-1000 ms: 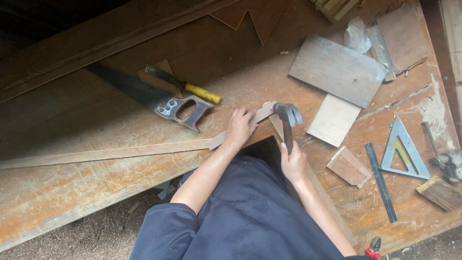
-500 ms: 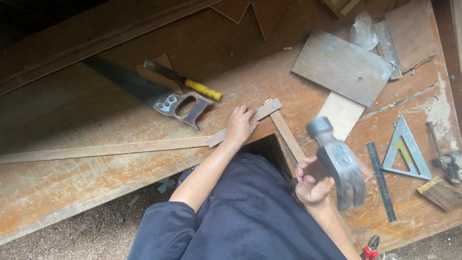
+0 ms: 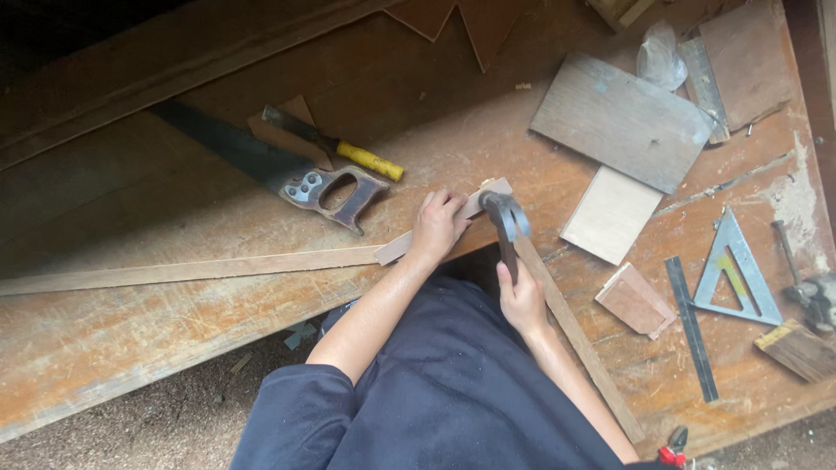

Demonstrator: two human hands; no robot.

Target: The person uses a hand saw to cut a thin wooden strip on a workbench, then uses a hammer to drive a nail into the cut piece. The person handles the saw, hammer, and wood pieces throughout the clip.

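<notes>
My left hand [image 3: 438, 224] presses flat on a short wooden strip [image 3: 394, 248] that lies across the workbench [image 3: 157, 339]. My right hand [image 3: 521, 298] grips the handle of a dark claw hammer [image 3: 505, 219]. The hammer's head rests down on the strip's far end, where it meets a second long strip [image 3: 575, 335] running toward the bench's near right edge. A long thin batten [image 3: 183, 270] reaches left from the short strip.
A hand saw [image 3: 287, 174] and a yellow-handled tool [image 3: 335, 148] lie left of my hands. Board offcuts [image 3: 623, 122] [image 3: 612, 215] [image 3: 637, 300], a metal triangle square [image 3: 730, 270], a dark ruler [image 3: 691, 326] and a plastic bag [image 3: 659, 54] sit to the right. Red-handled pliers [image 3: 670, 448] lie at the bench edge.
The hammer was down on the strip a second ago, then raised high toward the camera, and now it is down on the strip again. My left hand has stayed on the strip.
</notes>
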